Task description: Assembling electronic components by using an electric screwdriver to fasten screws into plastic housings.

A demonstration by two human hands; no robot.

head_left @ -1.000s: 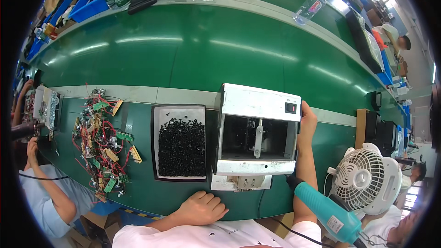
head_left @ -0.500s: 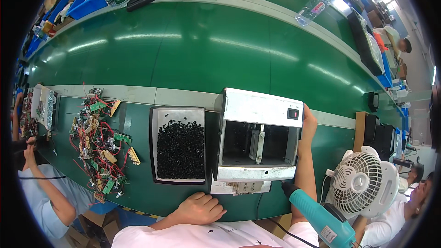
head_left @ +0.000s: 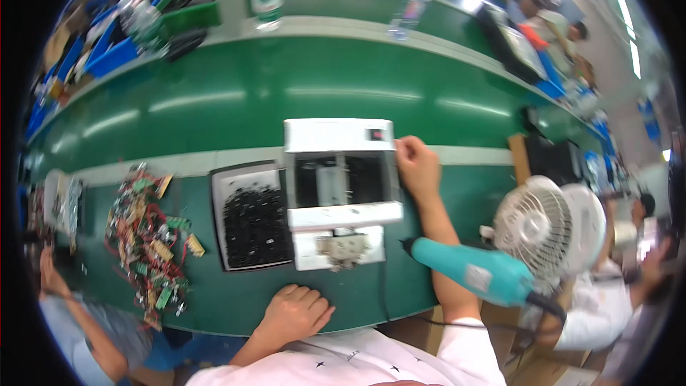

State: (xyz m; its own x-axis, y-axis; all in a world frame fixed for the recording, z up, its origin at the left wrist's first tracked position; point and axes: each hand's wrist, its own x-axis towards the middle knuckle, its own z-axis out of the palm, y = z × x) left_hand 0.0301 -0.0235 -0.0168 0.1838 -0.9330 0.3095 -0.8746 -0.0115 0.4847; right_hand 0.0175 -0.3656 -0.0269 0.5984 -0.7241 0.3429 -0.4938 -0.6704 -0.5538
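Observation:
My right hand [head_left: 419,166] is at the right rear side of a white-and-black screw feeder [head_left: 339,136], its fingers curled against the casing and partly hidden. The feeder has a dark open hopper, a small switch at the back and a metal outlet plate [head_left: 346,249] at the front. My left hand [head_left: 296,311] rests as a closed fist near the table's front edge, with nothing visible in it. Left of the feeder lies a tray [head_left: 248,174] of small black screws [head_left: 254,221]. A teal electric screwdriver [head_left: 464,268] crosses above my right forearm, held by neither hand.
Wired circuit boards [head_left: 146,243] lie heaped to the left. A white fan [head_left: 536,221] stands at the right. Bottles [head_left: 266,0] and blue bins [head_left: 111,53] line the far shelf. A cable [head_left: 384,293] runs below the feeder. Other people sit at both sides.
The feeder has come down from a tilt, shows more of its front outlet plate and sits closer to the screw tray. My right hand stays at its side. The view has shifted.

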